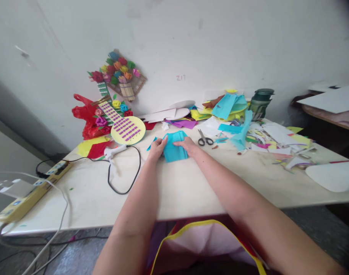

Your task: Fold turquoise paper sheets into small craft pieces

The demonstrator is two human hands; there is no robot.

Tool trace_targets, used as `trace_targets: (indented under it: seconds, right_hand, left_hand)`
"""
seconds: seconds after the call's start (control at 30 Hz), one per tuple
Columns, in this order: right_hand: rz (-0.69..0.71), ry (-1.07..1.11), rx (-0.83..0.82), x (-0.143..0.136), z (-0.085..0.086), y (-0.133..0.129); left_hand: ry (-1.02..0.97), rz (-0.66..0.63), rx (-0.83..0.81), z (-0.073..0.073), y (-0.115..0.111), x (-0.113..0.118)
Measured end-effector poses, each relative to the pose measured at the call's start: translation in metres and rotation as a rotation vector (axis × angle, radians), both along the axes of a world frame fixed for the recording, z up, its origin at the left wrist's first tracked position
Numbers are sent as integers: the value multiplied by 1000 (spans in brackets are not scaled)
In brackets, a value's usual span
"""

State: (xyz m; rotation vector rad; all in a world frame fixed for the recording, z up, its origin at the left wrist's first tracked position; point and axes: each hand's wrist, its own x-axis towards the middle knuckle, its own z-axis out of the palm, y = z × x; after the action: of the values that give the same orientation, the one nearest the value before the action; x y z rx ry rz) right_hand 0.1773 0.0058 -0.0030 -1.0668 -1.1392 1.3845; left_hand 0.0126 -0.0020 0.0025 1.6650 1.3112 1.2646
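A folded sheet of bright blue crepe-like paper [176, 151] is held just above or on the table, between my two hands. My left hand [157, 148] grips its left edge, thumb pressed on top. At the right edge, my right hand [189, 146] pinches the sheet, with a finger or thumb lying across its face. The undersides of both hands are hidden. A small blue piece [151, 142] sticks out past my left hand. Black-handled scissors [205, 140] lie to the right of my right hand.
A white glue gun [115, 151] with a black cord lies left, near a yellow power strip [33, 191]. Behind it stand a paper-decorated guitar shape [128, 130] and a red bag [84, 114]. Paper scraps [271, 139] and a green bottle [260, 104] occupy the right.
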Motion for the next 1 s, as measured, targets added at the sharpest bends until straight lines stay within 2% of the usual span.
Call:
trace_targets:
  seconds: [0.1, 0.33, 0.43, 0.6, 0.8, 1.0]
  right_hand:
    - [32, 1, 3, 0, -2, 0]
    - [91, -60, 60, -3, -10, 5]
    - [76, -97, 65, -3, -9, 4]
    - [135, -3, 45, -2, -4, -1]
    - [-3, -97, 79, 0, -5, 2]
    - [-37, -61, 137, 0, -6, 3]
  left_hand:
    - [-23, -33, 20, 2, -2, 0]
    - [-130, -101, -76, -2, 0, 0]
    - [-137, -98, -92, -6, 3, 0]
    - [-235, -100, -76, -9, 7, -2]
    - [-289, -46, -33, -12, 10, -6]
    - [-312, -53, -38, -13, 12, -7]
